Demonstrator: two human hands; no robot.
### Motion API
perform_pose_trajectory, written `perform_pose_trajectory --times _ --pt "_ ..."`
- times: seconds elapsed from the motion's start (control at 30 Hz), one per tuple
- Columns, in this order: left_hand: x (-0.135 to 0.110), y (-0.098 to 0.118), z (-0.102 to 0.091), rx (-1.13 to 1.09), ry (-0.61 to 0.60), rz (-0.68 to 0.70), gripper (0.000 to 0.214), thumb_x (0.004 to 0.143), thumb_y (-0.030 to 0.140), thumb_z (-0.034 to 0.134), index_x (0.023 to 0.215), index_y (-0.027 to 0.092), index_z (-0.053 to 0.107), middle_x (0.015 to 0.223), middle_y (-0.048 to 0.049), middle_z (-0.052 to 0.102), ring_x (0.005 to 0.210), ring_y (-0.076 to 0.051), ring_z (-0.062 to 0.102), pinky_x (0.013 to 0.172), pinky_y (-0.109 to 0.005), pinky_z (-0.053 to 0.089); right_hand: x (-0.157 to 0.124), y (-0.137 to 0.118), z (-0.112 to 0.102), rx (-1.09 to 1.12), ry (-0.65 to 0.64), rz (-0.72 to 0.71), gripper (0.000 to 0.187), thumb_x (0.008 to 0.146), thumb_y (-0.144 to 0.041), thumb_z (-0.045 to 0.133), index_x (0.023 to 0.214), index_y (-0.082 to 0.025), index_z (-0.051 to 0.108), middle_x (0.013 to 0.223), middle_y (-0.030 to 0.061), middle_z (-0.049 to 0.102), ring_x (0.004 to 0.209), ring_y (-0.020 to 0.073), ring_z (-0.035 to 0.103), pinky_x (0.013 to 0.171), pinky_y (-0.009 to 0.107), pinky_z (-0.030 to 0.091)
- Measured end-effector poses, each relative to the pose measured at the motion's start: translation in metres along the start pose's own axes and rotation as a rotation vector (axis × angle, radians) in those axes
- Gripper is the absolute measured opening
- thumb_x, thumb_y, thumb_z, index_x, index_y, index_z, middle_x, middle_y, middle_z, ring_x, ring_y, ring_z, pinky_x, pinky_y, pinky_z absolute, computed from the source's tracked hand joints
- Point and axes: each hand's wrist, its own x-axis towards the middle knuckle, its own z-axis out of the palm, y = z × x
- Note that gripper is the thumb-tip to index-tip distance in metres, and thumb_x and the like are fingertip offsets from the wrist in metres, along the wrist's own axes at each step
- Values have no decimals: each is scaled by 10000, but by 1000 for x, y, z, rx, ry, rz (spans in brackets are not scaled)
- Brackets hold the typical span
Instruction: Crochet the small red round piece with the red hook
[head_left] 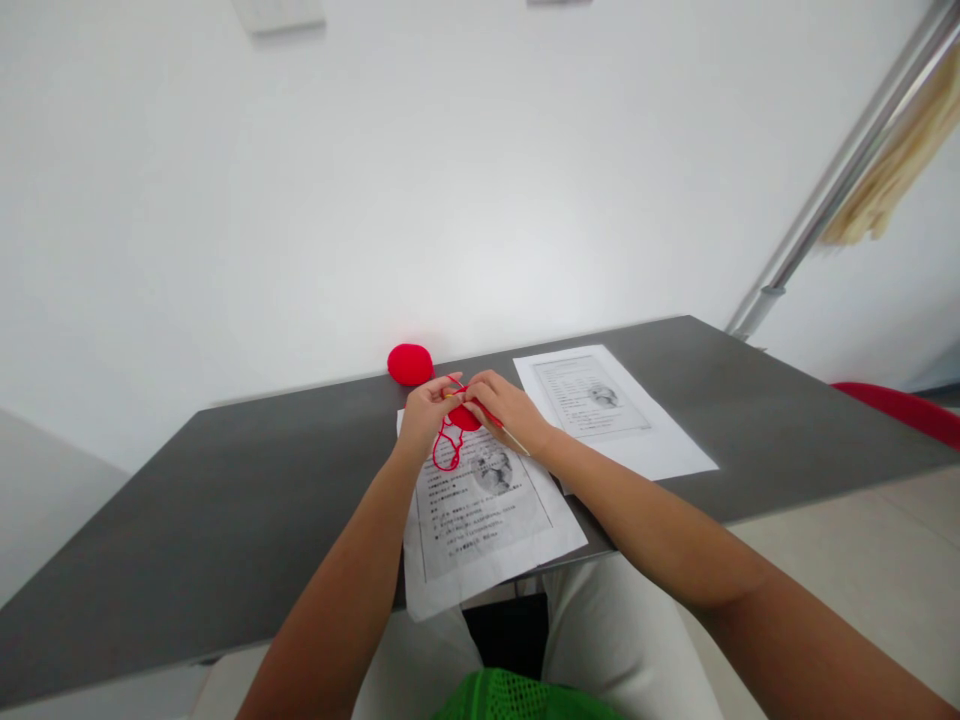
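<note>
Both my hands meet over a printed sheet (480, 520) on a dark grey table (225, 500). My left hand (427, 412) pinches a small red crochet piece (463, 418), from which a loop of red yarn (447, 455) hangs down onto the paper. My right hand (506, 408) is closed around a thin crochet hook (510, 435), whose shaft sticks out toward my wrist and whose tip is at the red piece. A red yarn ball (410, 364) lies on the table just beyond my hands, near the wall.
A second printed sheet (611, 410) lies to the right of the first. A metal pole (832, 190) leans up the wall at the right, with pale fibres hanging near its top. A red seat edge (900, 408) shows past the table's right end.
</note>
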Motion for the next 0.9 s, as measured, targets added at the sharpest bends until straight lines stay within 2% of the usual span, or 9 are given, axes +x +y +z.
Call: perform_pose_trajectory --times 0.13,0.27,0.47,0.63,0.9 --pt "2 -2 -5 154 -12 60 504 592 235 723 1080 125 668 710 9 638 666 -130 589 683 -267 470 0 1 0 33 -17 20 132 930 -228 424 958 -187 547 1017 108 563 931 205 542 818 343 473" --pt "4 -1 -10 272 -18 113 470 621 252 706 1073 122 678 727 -4 643 697 -143 594 713 -277 474 1 2 -2 70 23 20 119 924 -230 455 931 -197 569 1006 96 598 962 206 549 863 350 460" --pt "7 1 -18 481 62 189 375 635 211 687 1004 145 710 786 -42 688 777 -189 615 823 -336 465 -1 6 0 164 65 43 123 909 -264 508 919 -198 612 952 81 669 940 207 578 849 347 464" --pt "7 1 -18 541 68 246 266 633 176 672 894 181 725 838 -55 715 861 -219 626 893 -364 442 -1 11 3 222 12 141 139 901 -259 515 886 -190 635 862 65 677 839 189 596 778 316 451" --pt "7 2 -18 584 53 236 189 620 134 651 784 194 723 832 -58 714 799 -217 625 834 -354 453 4 10 -7 281 -89 228 128 873 -229 546 866 -171 659 823 38 679 771 147 602 723 256 421"
